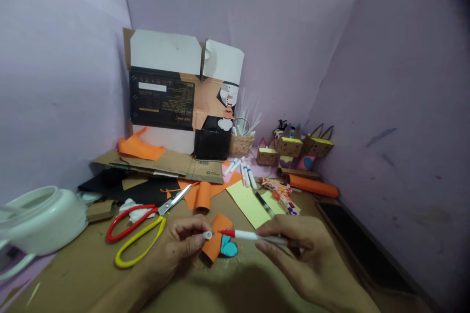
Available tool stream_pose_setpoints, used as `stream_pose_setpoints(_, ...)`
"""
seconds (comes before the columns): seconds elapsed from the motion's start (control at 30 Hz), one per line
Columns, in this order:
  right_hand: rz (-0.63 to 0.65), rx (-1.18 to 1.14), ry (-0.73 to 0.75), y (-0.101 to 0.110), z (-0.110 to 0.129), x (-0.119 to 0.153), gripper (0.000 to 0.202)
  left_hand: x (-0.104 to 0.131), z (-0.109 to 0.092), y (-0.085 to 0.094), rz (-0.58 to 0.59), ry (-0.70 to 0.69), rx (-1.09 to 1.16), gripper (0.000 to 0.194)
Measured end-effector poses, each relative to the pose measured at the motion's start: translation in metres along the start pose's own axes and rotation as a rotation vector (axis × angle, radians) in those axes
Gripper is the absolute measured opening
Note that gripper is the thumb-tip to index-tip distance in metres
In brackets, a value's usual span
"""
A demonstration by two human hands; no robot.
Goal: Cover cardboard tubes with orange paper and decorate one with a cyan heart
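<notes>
My left hand (183,244) pinches a small white marker cap (207,235), its hollow end facing right. My right hand (299,252) grips a white marker (245,235) with a red tip that points left at the cap, a short gap apart. A greyish stick (277,240) also runs under my right fingers; its kind is unclear. Below and behind the marker lie a curved orange paper piece (214,249) and a turquoise cutout (229,247) with dark edging. Close to my left hand rest scissors (165,208) with red and yellow handles, blades apart.
A white pot (47,215) stands at left, a dark flat panel (363,244) at right. Farther back are several white markers (246,173), yellow paper (249,203), an orange roll (312,186), a basket (241,145), cardboard animal figures (290,146) and an unfolded box (163,98).
</notes>
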State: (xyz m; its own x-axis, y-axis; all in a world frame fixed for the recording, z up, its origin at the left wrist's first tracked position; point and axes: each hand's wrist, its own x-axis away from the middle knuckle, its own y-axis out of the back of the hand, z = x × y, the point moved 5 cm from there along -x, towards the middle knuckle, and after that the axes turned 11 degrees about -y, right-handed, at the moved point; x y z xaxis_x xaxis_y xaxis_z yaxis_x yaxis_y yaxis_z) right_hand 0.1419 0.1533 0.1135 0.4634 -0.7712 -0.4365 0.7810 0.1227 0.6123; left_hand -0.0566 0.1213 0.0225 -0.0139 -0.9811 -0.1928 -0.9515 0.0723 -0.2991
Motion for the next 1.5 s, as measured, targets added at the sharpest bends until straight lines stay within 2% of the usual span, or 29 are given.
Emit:
stream_pose_setpoints(0.17, 0.003, 0.040, 0.123, -0.001, 0.009, 0.005, 0.007, -0.001, -0.001, 0.000, 0.048, 0.024, -0.142, 0.021)
stream_pose_setpoints(0.37, 0.028, 0.094, 0.141, -0.008, 0.013, 0.005, 0.008, -0.002, -0.013, -0.002, 0.097, -0.101, -0.338, 0.023)
stream_pose_setpoints(0.5, 0.053, 0.183, 0.134, -0.012, 0.016, 0.003, 0.009, -0.001, -0.018, -0.002, 0.129, -0.135, -0.471, 0.025)
stream_pose_setpoints(0.67, 0.085, 0.200, 0.119, -0.020, 0.013, 0.005, 0.012, 0.000, -0.022, -0.005, 0.143, -0.203, -0.595, 0.020)
stream_pose_setpoints(0.77, 0.131, 0.142, 0.006, -0.028, 0.005, 0.005, 0.013, 0.000, -0.022, -0.004, 0.114, -0.232, -0.610, 0.019)
stream_pose_setpoints(0.87, 0.215, 0.016, -0.230, -0.037, -0.011, 0.002, 0.018, 0.003, -0.026, -0.003, 0.094, -0.300, -0.635, 0.019)
stream_pose_setpoints(0.97, 0.342, -0.199, -0.486, -0.048, -0.029, -0.001, 0.023, 0.007, -0.033, -0.008, 0.181, -0.365, -0.774, 0.019)
stream_pose_setpoints(1.07, 0.489, -0.407, -0.629, -0.061, -0.040, -0.001, 0.033, 0.010, -0.039, -0.014, 0.270, -0.434, -0.874, 0.023)
stream_pose_setpoints(1.17, 0.548, -0.489, -0.645, -0.069, -0.043, 0.000, 0.040, 0.011, -0.039, -0.014, 0.252, -0.419, -0.866, 0.023)
stream_pose_setpoints(1.27, 0.448, -0.459, -0.582, -0.068, -0.040, -0.001, 0.033, 0.009, -0.030, -0.008, 0.153, -0.273, -0.811, 0.022)
stream_pose_setpoints(1.33, 0.377, -0.382, -0.524, -0.065, -0.037, -0.001, 0.027, 0.009, -0.025, -0.005, 0.080, -0.223, -0.791, 0.022)
stream_pose_setpoints(1.43, 0.360, -0.305, -0.481, -0.066, -0.035, 0.000, 0.023, 0.011, -0.026, -0.007, 0.060, -0.313, -0.860, 0.020)
stream_pose_setpoints(1.5, 0.364, -0.339, -0.486, -0.070, -0.035, 0.001, 0.025, 0.013, -0.028, -0.010, 0.074, -0.382, -0.908, 0.020)
